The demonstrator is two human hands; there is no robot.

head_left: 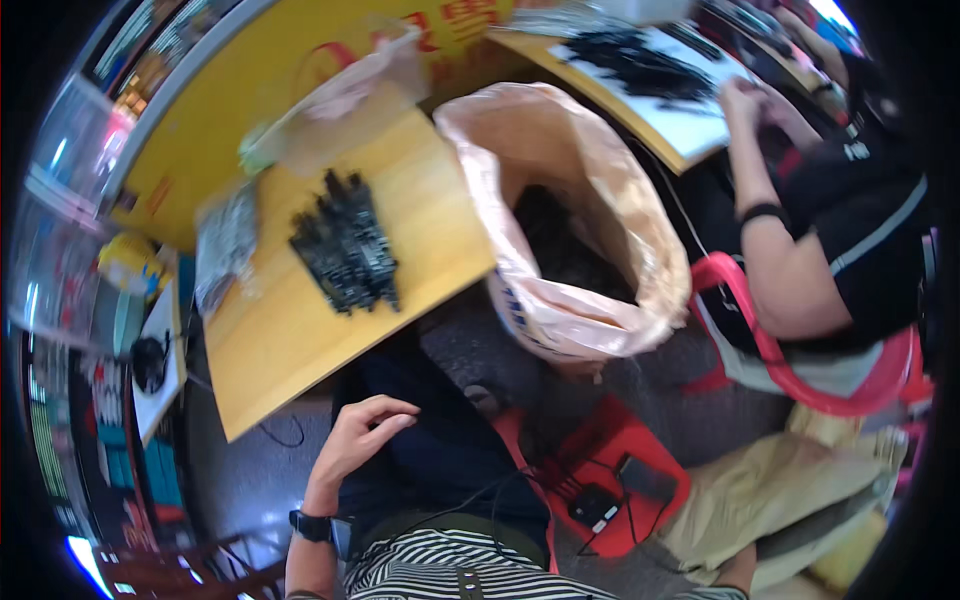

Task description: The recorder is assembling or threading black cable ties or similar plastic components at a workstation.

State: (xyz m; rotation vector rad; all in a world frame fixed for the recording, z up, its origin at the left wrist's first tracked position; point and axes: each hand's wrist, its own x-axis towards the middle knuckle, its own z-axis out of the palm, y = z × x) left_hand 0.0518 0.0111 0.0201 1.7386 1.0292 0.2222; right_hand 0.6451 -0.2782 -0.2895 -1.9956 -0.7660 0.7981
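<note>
My left hand rests over my dark trousers, with a dark watch on its wrist. Its fingers are loosely bent, the thumb stands a little apart from them, and nothing is in it. At the lower right my right forearm reaches to an open beige sack; the hand itself is hidden there. On the wooden table before me lies a heap of slim black pieces, laid roughly side by side. A clear plastic bag of small grey items sits at the table's left edge.
Right of the table stands a large, open pinkish woven sack with dark contents. A red stool bears a power strip and cables. Further right, a co-worker on a pink-red chair handles black strips at another table.
</note>
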